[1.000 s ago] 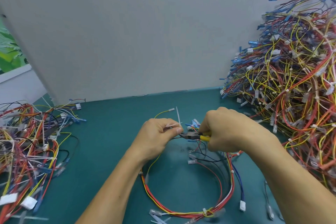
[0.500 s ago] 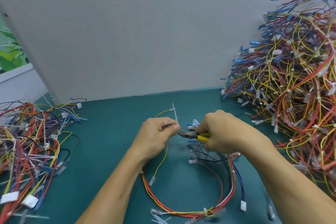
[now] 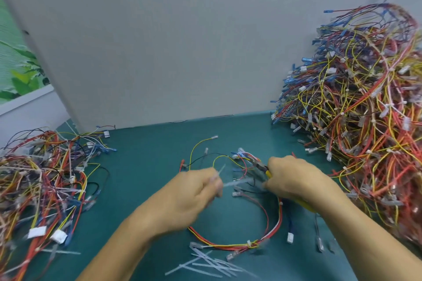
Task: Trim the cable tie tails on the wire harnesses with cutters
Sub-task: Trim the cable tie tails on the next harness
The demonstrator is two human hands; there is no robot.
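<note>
A wire harness [image 3: 272, 223] of red, yellow and white wires lies looped on the green mat, a white cable tie [image 3: 250, 243] binding it at the front. My right hand [image 3: 294, 181] grips yellow-handled cutters [image 3: 262, 167], their dark jaws pointing left over the harness's upper wires. My left hand [image 3: 194, 191], blurred by motion, pinches a translucent cable tie tail [image 3: 219, 172] that sticks up from its fingertips. The left hand is apart from the cutters, with a gap between them.
A tall heap of harnesses [image 3: 365, 109] fills the right side. A lower pile of harnesses [image 3: 41, 180] lies at the left. Several cut tie tails [image 3: 210, 264] are scattered at the mat's front edge. A grey wall [image 3: 182, 41] stands behind the green mat [image 3: 146, 157].
My left hand has pulled down and left, away from the cutters, taking the tie tail with it. The harness's upper wires have dropped onto the mat. The view has tilted downward.
</note>
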